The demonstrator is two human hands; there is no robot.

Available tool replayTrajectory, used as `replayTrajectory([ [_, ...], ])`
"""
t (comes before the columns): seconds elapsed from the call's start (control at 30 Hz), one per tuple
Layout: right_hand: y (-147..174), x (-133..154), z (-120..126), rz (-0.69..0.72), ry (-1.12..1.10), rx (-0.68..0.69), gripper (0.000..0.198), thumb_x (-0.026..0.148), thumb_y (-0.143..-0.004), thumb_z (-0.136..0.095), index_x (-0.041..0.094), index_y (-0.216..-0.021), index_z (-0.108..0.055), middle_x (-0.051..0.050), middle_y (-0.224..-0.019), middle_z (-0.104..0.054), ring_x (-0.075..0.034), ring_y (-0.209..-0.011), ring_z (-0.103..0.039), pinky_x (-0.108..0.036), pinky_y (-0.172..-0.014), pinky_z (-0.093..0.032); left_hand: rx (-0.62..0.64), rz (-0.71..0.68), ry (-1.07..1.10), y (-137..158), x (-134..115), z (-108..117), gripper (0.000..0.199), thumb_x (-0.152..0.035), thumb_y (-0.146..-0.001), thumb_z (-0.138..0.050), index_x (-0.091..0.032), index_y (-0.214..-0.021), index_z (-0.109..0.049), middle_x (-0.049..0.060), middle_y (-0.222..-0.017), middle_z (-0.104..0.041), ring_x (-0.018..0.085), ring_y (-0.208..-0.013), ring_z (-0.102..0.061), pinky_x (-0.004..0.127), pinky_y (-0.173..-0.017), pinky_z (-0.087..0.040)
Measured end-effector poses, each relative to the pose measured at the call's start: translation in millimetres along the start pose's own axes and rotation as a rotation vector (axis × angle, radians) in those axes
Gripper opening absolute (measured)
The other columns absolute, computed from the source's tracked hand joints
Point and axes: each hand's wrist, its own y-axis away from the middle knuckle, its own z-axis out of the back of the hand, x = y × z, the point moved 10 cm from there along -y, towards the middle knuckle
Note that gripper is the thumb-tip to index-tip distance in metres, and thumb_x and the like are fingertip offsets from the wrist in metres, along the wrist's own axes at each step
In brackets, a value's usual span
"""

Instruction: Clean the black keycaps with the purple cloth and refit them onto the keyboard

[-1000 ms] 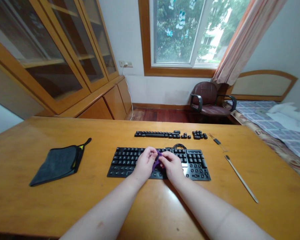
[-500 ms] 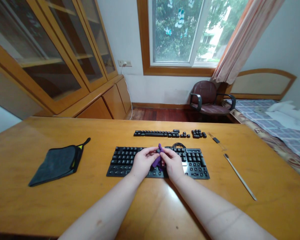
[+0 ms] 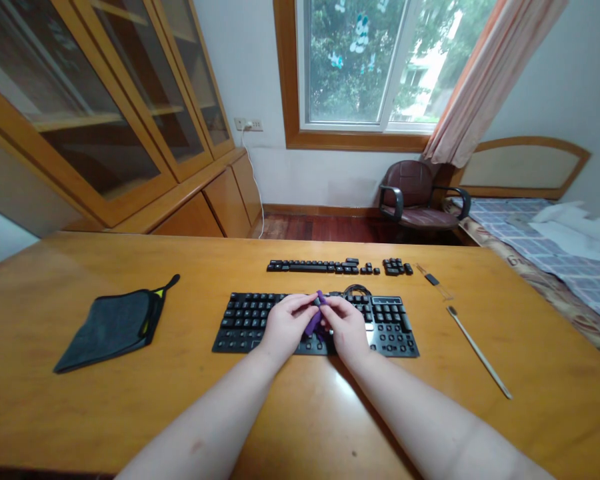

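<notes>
A soft purple cloth is pinched between the fingertips of the left hand and the right hand, wrapped partly around a small grey piece, just above a long black keyboard. Its nearest rows and right-hand block show bare key mounts; the key legends are too small to read. The brown wooden surface extends well past the keyboard on either side. Near the surface's far edge lie a row of loose black keycaps and, to its right, a thin wire tool with a dark handle. A slim pale-handled brush slants toward the right edge; a folded dark grey cloth lies well left. Behind, a wooden glass-doored cabinet holds shelves, their contents unclear.
</notes>
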Motion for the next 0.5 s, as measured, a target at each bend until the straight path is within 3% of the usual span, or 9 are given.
replayTrajectory([
  [0.1, 1.8, 3.9, -0.6, 0.032, 0.027, 0.002, 0.021, 0.029, -0.073, -0.065, 0.022, -0.092, -0.069, -0.003, -0.09, -0.062, -0.009, -0.054, -0.053, -0.022, -0.047, -0.044, 0.011, -0.022, -0.004, 0.1, -2.9, -1.1, 0.023, -0.02, -0.074, -0.062, -0.02, -0.096, -0.071, 0.008, -0.096, -0.067, 0.019, -0.09, -0.062, 0.035, -0.087, -0.049],
  [0.37, 2.4, 2.6, 3.4, 0.014, 0.035, -0.036, 0.017, 0.031, -0.072, -0.065, 0.02, -0.084, -0.068, -0.002, -0.077, -0.062, -0.009, -0.05, -0.051, -0.023, -0.046, -0.043, 0.03, 0.024, 0.111, 0.0, 3.6, -3.7, 0.026, -0.022, -0.067, -0.069, -0.019, -0.093, -0.071, 0.008, -0.098, -0.063, 0.018, -0.087, -0.063, 0.033, -0.08, -0.053],
  [0.5, 2.1, 3.2, 2.7, 0.016, 0.019, -0.034, 0.019, 0.032, -0.074, -0.063, 0.02, -0.087, -0.068, -0.001, -0.073, -0.061, -0.009, -0.05, -0.05, -0.022, -0.045, -0.042, 0.018, 0.038, 0.097, 0.0, 0.9, -1.7, 0.025, -0.023, -0.071, -0.065, -0.018, -0.095, -0.07, 0.008, -0.1, -0.064, 0.019, -0.091, -0.062, 0.035, -0.086, -0.051],
])
